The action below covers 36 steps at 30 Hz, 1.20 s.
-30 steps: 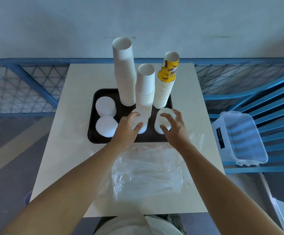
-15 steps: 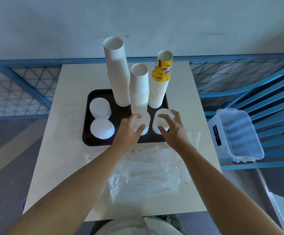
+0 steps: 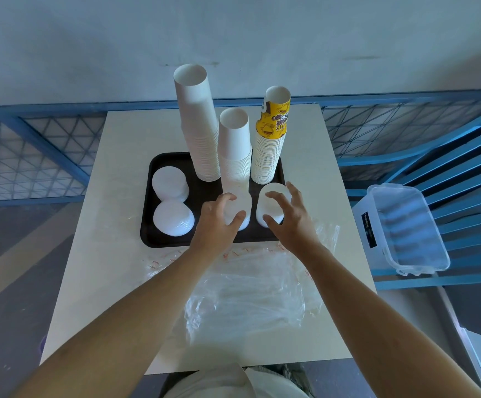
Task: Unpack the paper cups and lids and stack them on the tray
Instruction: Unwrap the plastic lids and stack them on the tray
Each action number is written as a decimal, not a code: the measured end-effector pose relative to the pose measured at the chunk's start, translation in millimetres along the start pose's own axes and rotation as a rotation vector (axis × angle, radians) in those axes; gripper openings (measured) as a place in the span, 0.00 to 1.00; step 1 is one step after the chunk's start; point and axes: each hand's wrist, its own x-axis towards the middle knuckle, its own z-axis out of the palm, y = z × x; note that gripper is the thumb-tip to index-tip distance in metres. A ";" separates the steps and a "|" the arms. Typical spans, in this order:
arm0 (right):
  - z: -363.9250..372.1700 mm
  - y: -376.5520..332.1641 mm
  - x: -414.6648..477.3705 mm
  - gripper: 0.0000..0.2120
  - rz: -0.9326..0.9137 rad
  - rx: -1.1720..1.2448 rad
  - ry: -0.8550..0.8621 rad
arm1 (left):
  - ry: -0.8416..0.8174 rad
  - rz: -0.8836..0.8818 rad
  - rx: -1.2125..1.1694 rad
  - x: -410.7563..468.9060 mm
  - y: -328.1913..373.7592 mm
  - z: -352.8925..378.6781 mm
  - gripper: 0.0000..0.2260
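White lids [image 3: 173, 218] sit stacked, seemingly ribbed, on the tray [image 3: 199, 191].

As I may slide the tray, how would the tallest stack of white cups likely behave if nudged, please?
The tallest cup stack is high on a narrow base, so it would probably tip. Being paper, it is likely light and may slide on the smooth tray.
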 end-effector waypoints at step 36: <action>130.1 -158.1 -2.4 0.28 -0.261 -0.202 -0.434 | -0.025 0.074 0.469 75.9 -93.8 -152.2 0.20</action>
